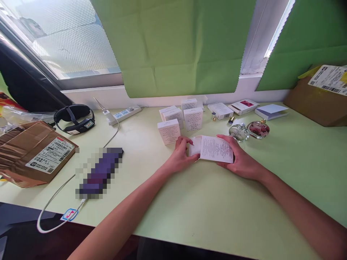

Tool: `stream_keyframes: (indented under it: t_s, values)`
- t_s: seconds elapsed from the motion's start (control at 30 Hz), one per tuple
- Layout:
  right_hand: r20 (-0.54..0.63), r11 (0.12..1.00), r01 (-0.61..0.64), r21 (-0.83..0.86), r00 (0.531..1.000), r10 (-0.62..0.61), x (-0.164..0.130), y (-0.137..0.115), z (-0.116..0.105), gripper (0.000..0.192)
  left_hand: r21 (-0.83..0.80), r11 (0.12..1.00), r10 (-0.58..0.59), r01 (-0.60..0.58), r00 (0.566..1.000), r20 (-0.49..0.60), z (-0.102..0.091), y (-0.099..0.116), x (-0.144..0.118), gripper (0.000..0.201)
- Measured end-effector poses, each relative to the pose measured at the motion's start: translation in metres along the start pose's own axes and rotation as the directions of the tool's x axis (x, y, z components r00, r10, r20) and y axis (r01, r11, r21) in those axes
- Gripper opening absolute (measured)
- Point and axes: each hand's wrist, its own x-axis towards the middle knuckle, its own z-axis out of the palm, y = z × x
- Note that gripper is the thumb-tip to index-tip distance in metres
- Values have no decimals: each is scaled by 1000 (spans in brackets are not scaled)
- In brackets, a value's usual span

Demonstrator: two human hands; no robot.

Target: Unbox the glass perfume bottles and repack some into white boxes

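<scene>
A small white cardboard box (216,148), flat-sided with fine print too small to read and one end flap open on the left, lies on the smooth pale green desk (206,209) between both hands. The left hand (181,155) curls around the flap end, and the right hand (240,159) grips the other end. Just behind stand matching white boxes (181,119) and two round glass bottles (248,130).
</scene>
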Motion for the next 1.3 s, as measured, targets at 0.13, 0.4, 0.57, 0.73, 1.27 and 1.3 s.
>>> stream_keyframes:
  t_s: [0.13,0.4,0.57,0.73,1.27,1.3]
  values:
    - [-3,999,35,-38,999,-35,0,-1,0,77,65,998,25,-26,999,22,0,-3,0,27]
    - [49,991,111,-70,993,-107,-1,-4,2,76,-52,999,14,-15,999,-28,-3,0,7,48]
    - [63,989,120,-87,991,-115,-2,-5,3,77,-94,996,-7,4,999,-37,-4,2,7,54]
    - [71,990,93,-104,994,-86,-2,-5,1,78,-54,998,33,-31,999,34,-4,0,5,37]
    - [156,989,-60,-132,984,80,-4,-3,-23,87,-292,955,-44,45,999,10,-14,-8,12,31]
    - [169,987,-62,-150,982,88,-5,-3,-28,87,-279,959,-43,45,999,15,-15,-8,12,31]
